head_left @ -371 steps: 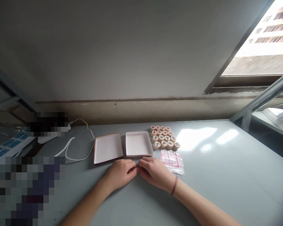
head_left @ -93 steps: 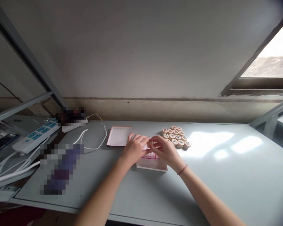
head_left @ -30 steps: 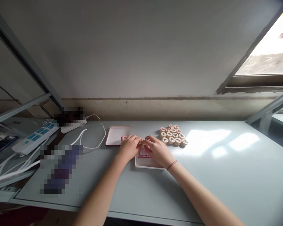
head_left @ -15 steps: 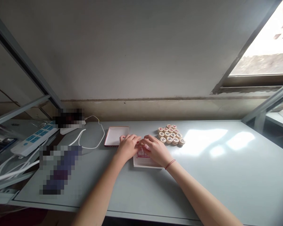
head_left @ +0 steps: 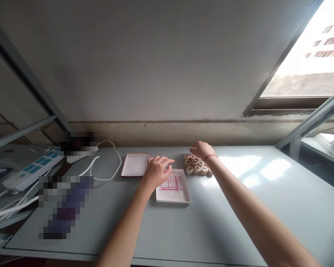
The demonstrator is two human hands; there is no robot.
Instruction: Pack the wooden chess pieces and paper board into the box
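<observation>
My left hand (head_left: 158,170) hovers over the far left corner of a shallow white box (head_left: 174,198) with a red grid printed on its bottom. Its fingers are bent but apart, with thumb and forefinger spread and nothing visible between them. My right hand (head_left: 202,150), a thin red band on its wrist, reaches over the back of a cluster of round wooden Chinese chess pieces (head_left: 196,162). Its fingers are curved and look slightly apart, and the hand hides the rear pieces. Left of the box lies a matching shallow lid (head_left: 136,165), white inside with a red edge.
A white power strip (head_left: 35,168) with blue sockets and a white cable (head_left: 105,179) lie on the left of the grey desk (head_left: 225,222). Blurred-out items sit near them. Metal bars flank the desk, with a wall behind it and a window at upper right.
My hands were together over the box with chess pieces at their fingertips. My right hand has moved right and away to the piece cluster; the left has stayed by the box, its fingers now spread.
</observation>
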